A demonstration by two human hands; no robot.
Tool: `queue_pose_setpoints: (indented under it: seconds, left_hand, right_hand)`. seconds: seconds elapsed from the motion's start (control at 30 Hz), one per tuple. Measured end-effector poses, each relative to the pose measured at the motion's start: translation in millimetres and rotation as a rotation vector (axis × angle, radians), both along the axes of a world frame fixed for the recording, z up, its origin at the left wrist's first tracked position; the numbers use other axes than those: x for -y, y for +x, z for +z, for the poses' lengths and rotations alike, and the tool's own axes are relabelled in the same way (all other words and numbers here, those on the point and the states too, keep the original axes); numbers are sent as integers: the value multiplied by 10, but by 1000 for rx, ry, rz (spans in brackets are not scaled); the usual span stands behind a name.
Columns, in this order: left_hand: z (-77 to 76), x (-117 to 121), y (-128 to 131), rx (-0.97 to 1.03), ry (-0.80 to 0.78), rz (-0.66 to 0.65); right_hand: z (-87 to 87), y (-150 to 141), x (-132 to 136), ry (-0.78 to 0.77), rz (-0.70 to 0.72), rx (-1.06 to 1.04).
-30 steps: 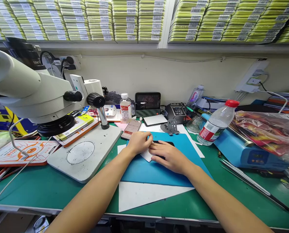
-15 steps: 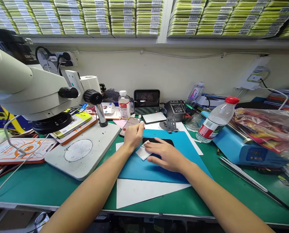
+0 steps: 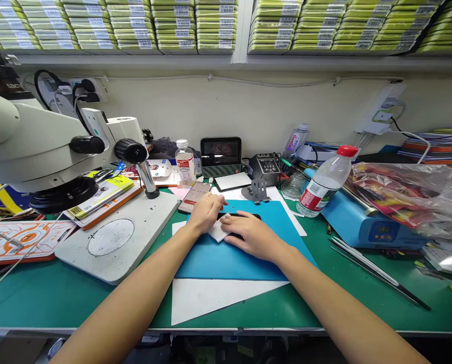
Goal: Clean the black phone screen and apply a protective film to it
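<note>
A flat black slab like a phone or screen (image 3: 255, 216) lies on a blue mat (image 3: 226, 265), mostly covered by my hands. My left hand (image 3: 206, 212) is closed at its left end, thumb uppermost. The fingertips are turned away, so what they grip is hidden. Over the slab, my right hand (image 3: 251, 235) keeps its fingers nearly straight and presses a folded white wipe (image 3: 218, 231) under them. Part of the wipe sticks out towards my left wrist. Just behind my left hand rests a phone with a lit screen (image 3: 195, 196).
A microscope (image 3: 40, 146) with a pale base (image 3: 146, 222) stands at left. On the right are a red-capped bottle (image 3: 326, 182), tweezers (image 3: 377, 270) and a blue device (image 3: 373, 217). A grey metal bracket (image 3: 258, 191) stands behind the mat. Packed shelves (image 3: 241, 58) hang above.
The whole view has shifted slightly, moving things to the left. My right hand's fingers have drawn closer together over the wipe. My left hand stays closed beside the slab.
</note>
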State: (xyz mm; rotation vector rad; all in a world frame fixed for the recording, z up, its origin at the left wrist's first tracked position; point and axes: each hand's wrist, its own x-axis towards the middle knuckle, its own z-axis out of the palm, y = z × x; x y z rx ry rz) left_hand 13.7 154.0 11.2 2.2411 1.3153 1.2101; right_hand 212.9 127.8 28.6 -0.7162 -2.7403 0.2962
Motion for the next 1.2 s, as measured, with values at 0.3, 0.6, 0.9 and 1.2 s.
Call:
queue_pose_setpoints:
  seconds: [0.3, 0.6, 0.9, 1.2]
  left_hand:
    - [21, 30, -1, 23, -70, 10]
    - [50, 36, -21, -21, -63, -16]
    - [24, -8, -12, -195, -20, 5]
    - [17, -29, -5, -204, -29, 13]
  right_hand:
    - [105, 461, -229, -69, -110, -83]
    - [61, 515, -316, 8, -268, -89]
    - [-8, 249, -194, 5, -207, -125]
    - [-26, 93, -186, -60, -180, -119]
